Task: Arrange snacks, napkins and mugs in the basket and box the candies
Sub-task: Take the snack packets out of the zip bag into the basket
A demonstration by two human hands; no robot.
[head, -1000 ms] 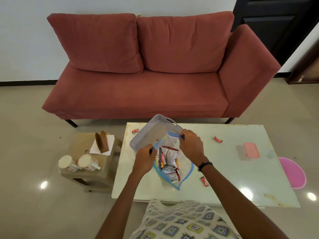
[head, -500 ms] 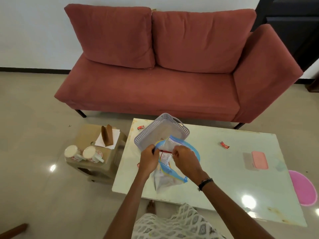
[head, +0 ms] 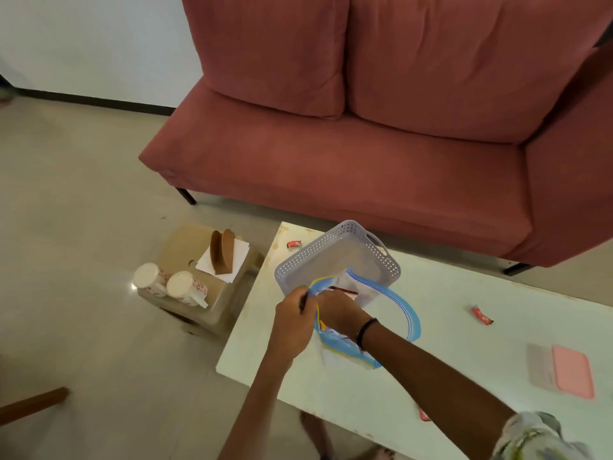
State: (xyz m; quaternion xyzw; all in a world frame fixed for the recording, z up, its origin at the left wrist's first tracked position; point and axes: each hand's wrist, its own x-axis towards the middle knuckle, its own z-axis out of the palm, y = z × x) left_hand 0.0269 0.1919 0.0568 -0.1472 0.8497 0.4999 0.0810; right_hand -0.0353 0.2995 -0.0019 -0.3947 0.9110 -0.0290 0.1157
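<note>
A grey perforated basket [head: 335,252] stands on the white table [head: 464,360] near its far left corner. In front of it a clear zip bag with a blue rim [head: 403,313] holds snack packets. My left hand [head: 293,322] pinches the bag's rim at the left. My right hand [head: 338,310] is inside the bag's mouth, closed on a red-edged snack packet [head: 345,290]. Red candies lie at the far corner [head: 294,244] and on the right [head: 481,315]. A pink box [head: 572,371] sits at the right.
A low stool [head: 185,250] left of the table carries two white mugs [head: 166,283] lying on their sides and a brown napkin holder [head: 221,255] on white napkins. A red sofa [head: 365,144] stands behind the table. Another candy [head: 424,415] lies by the near edge.
The view has swung left and down. My right hand has gone from the bag's rim into its mouth and closed on a packet. The bag's opening is wider.
</note>
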